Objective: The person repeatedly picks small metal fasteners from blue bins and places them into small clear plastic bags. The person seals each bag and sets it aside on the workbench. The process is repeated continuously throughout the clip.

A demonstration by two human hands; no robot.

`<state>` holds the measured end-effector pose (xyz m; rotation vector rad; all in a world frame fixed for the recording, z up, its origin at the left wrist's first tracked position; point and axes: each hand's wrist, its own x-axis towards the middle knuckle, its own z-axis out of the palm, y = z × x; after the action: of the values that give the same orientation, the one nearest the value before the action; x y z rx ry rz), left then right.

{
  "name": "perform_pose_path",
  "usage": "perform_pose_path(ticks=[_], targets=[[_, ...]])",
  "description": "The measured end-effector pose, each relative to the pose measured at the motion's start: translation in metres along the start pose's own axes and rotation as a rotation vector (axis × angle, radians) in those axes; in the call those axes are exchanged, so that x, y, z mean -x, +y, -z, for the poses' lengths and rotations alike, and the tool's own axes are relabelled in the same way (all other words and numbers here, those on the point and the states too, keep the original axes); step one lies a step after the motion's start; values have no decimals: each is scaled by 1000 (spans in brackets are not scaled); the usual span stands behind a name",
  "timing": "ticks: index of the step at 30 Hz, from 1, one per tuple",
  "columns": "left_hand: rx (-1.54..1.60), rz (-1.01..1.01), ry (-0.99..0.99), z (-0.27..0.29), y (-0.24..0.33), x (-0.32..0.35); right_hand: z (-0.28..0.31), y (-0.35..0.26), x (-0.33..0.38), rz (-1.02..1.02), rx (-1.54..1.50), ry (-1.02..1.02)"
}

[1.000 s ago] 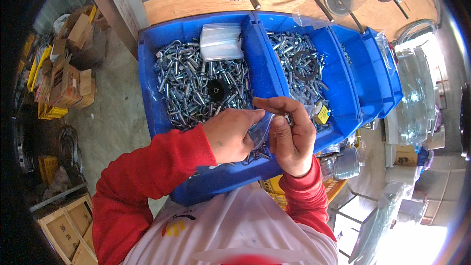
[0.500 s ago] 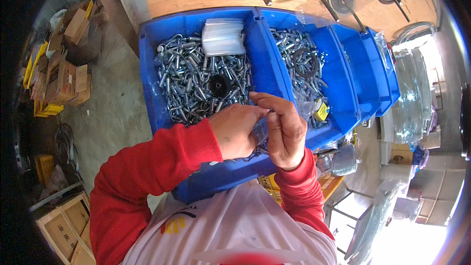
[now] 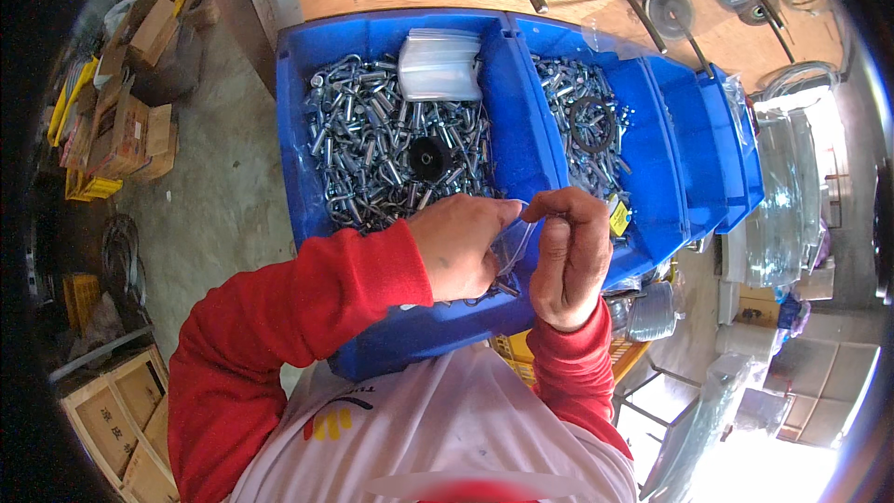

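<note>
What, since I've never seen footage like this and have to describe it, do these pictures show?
There is no machine here, just a person working with bare hands. All the pictures come from one wide fisheye camera on the person's head, looking down, so straight edges bend near the rim.

The left hand and right hand meet over a blue bin. Between their fingers is a clear plastic bag; whether it contains anything is hard to tell.

In the bin lie many small metal parts, a stack of clear plastic sheets or bags and a round black piece. More blue bins stand to the right.
</note>
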<state>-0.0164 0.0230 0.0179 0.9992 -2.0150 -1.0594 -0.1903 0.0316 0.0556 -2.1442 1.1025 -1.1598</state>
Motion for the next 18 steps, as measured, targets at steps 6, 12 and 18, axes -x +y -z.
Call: perform_pose_path(ticks=[6, 12, 18], targets=[[-25, 14, 13, -2, -2, 2, 12, 5, 1, 60, 73, -91], [-2, 61, -34, 2, 3, 0, -5, 0, -1, 52, -269, 128], [-86, -29, 22, 6, -3, 4, 25, 3, -13, 157, -47, -42]])
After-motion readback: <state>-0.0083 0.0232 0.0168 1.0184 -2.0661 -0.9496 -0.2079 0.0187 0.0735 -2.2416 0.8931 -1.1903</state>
